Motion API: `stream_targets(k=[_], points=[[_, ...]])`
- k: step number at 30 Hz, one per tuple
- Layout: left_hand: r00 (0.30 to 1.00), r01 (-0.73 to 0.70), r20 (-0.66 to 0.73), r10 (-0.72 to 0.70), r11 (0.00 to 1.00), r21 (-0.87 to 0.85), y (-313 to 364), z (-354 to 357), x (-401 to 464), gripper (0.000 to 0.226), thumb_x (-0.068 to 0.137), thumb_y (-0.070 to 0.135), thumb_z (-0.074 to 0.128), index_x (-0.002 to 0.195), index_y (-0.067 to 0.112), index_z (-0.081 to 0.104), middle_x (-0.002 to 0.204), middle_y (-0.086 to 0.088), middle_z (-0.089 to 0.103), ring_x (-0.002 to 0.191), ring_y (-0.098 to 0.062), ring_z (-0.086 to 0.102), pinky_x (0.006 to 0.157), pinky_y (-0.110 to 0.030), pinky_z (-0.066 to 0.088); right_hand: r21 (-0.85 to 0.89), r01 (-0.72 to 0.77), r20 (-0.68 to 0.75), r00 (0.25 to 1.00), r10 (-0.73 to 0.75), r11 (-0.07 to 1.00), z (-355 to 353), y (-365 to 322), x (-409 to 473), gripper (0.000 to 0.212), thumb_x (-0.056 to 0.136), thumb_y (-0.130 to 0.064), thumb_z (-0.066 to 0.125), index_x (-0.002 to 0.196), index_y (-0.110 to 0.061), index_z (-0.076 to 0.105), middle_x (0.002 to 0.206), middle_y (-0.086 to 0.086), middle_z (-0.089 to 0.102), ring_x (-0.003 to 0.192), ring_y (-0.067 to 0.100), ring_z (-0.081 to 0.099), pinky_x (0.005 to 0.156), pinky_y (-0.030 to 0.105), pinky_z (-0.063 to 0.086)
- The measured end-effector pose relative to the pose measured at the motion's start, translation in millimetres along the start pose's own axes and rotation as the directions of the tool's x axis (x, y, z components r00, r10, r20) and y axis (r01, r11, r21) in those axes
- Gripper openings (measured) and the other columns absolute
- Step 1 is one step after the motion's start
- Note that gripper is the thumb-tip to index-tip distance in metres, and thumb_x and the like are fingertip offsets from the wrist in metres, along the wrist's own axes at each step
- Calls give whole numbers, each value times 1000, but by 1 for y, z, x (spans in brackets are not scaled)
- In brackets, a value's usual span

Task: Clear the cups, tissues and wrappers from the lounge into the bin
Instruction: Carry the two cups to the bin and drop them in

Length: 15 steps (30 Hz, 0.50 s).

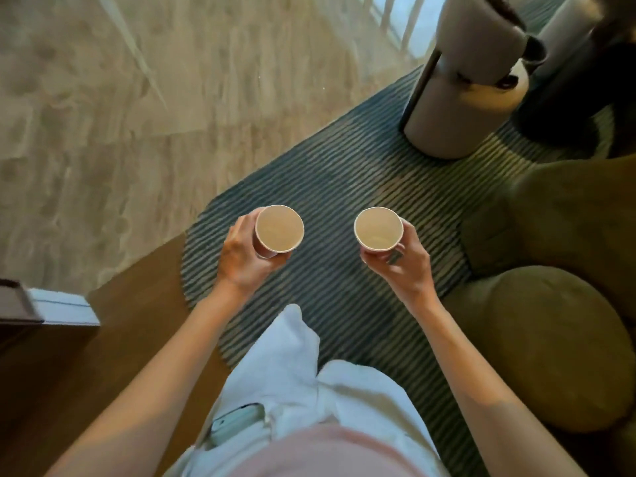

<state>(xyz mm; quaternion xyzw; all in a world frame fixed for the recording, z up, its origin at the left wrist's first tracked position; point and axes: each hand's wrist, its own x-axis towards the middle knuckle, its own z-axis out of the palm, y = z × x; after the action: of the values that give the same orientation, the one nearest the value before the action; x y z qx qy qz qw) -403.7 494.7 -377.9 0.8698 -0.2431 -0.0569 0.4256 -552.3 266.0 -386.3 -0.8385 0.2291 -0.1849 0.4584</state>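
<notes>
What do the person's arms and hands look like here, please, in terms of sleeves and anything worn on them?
Both forearms are bare, with no sleeves reaching them. The right hand wears a dark, chunky ring on one finger. The left hand shows no ring, watch or glove.

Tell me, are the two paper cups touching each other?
Apart. The head view shows the left cup in the left hand and the right cup in the right hand, with striped rug visible between them.

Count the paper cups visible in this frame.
2. One cup is held in the left hand, the other cup in the right hand. None elsewhere in view.
</notes>
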Motion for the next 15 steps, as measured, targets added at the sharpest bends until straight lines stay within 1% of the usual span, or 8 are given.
stream_targets(k=[2, 4, 6, 9, 12, 15], points=[[1000, -2, 27, 2, 1000, 4, -1, 0, 53, 79, 59, 20, 89, 128, 11, 51, 123, -10, 58, 110, -30, 56, 90, -45, 49, -19, -23, -25, 999, 22, 1000, 6, -2, 46, 74, 69, -18, 84, 131, -11, 45, 123, -1, 55, 108, -1, 52, 89, 10, 46], [998, -11, 67, 11, 1000, 2, -1, 5, 102, 80, 59, 21, 89, 129, 13, 51, 124, -8, 58, 111, -27, 56, 90, -46, 49, -4, -68, -34, 997, 67, 998, 11, -1, 87, 74, 69, -18, 84, 132, -14, 44, 123, -5, 54, 108, 0, 52, 87, 6, 43], [995, -20, 100, 20, 1000, 5, -2, 13, 147, 80, 60, 23, 88, 130, 15, 50, 123, -6, 59, 109, -26, 57, 90, -45, 49, 9, -101, -49, 994, 101, 995, 15, 5, 122, 74, 69, -19, 84, 131, -14, 45, 122, -8, 53, 106, -1, 53, 86, 5, 43], [991, -35, 129, 36, 999, -12, -2, 32, 218, 79, 60, 23, 89, 129, 16, 50, 122, -3, 60, 108, -25, 59, 89, -43, 50, 16, -138, -50, 989, 139, 990, 17, 20, 179, 75, 68, -20, 85, 131, -19, 44, 119, -12, 54, 105, -9, 53, 85, 4, 43], [985, -79, 147, 85, 996, -44, 2, 58, 295, 77, 61, 22, 88, 128, 14, 52, 121, -5, 59, 108, -25, 58, 88, -46, 50, 44, -155, -72, 985, 158, 987, 13, 38, 247, 75, 67, -26, 85, 130, -27, 44, 116, -20, 53, 107, -10, 53, 84, 7, 46], [982, -115, 142, 122, 992, -58, 17, 86, 377, 76, 61, 23, 88, 128, 14, 52, 120, -5, 59, 108, -24, 57, 87, -45, 51, 75, -158, -98, 981, 165, 985, 1, 55, 329, 74, 67, -26, 86, 129, -27, 45, 117, -15, 56, 107, -8, 55, 84, 7, 46]])
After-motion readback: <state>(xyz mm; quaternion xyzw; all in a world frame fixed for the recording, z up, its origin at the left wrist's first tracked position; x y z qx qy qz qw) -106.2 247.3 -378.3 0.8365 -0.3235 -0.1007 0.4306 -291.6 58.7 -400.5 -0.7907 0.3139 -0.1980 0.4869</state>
